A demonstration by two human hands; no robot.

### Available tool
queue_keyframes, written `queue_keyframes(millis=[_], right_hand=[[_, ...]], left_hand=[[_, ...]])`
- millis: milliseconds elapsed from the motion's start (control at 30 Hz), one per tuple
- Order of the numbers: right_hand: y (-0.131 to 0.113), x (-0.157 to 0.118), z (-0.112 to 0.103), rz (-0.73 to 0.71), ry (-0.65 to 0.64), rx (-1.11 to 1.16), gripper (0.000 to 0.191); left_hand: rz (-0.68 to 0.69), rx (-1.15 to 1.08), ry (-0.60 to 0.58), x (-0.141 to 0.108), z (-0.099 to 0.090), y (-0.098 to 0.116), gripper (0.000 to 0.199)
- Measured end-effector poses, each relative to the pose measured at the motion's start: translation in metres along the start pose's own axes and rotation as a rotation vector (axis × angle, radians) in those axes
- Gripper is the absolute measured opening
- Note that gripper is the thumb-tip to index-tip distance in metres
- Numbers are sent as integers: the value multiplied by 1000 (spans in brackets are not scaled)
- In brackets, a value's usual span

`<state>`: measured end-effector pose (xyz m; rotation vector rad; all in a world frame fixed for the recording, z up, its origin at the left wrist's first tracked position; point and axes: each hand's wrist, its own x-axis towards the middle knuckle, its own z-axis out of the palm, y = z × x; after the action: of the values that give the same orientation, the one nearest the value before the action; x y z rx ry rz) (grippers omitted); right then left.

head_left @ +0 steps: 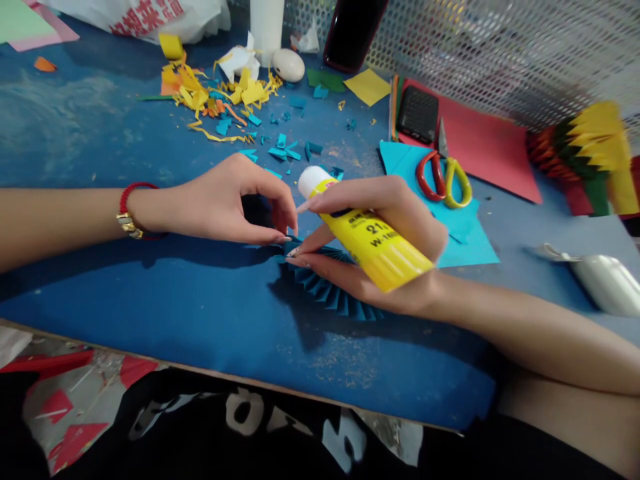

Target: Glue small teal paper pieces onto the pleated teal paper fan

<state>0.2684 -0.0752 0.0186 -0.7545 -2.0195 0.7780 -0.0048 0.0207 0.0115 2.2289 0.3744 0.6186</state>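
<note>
A pleated blue paper fan (340, 297) lies on the blue table near its front edge, partly under my right hand. My left hand (215, 203), with a red bracelet on the wrist, pinches the fan's left end between thumb and fingertips. My right hand (395, 233) comes from the right; its lower fingers press the same end of the fan. That hand also holds a yellow glue stick (380, 250) with a white cap, tilted up to the left. The fingertips of both hands nearly touch.
Red and yellow-handled scissors (444, 181) lie on light-blue paper (467, 233) at the right. Behind are paper scraps (200, 90), a black object (418, 113) on red paper (490, 147), and a phone (353, 33) against metal mesh. A white case (607, 283) lies far right.
</note>
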Motion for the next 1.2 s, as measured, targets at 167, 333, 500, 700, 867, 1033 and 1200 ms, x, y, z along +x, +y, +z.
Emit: queue_keyframes(millis=[167,333,500,700,867,1033,1200], right_hand=[[25,7,0,53,-30,101,42],[32,6,-1,-181,-47,51,34],[36,3,-2,-259,-54,-6,34],[34,5,-5,-386,89,17,51],[42,11,6,-483,285,53,53],[47,15,15,-499,319,230,61],[41,13,11,-455,289,206,54]], left_hand=[[-11,64,19,2,-3,-3,9],[-40,62,4,2,0,-4,13],[54,121,-52,-1,0,-5,16],[93,159,-69,-2,2,-4,26],[51,155,-49,-3,10,-6,49],[104,306,-81,-2,13,-9,40],[111,228,-75,1,10,-4,15]])
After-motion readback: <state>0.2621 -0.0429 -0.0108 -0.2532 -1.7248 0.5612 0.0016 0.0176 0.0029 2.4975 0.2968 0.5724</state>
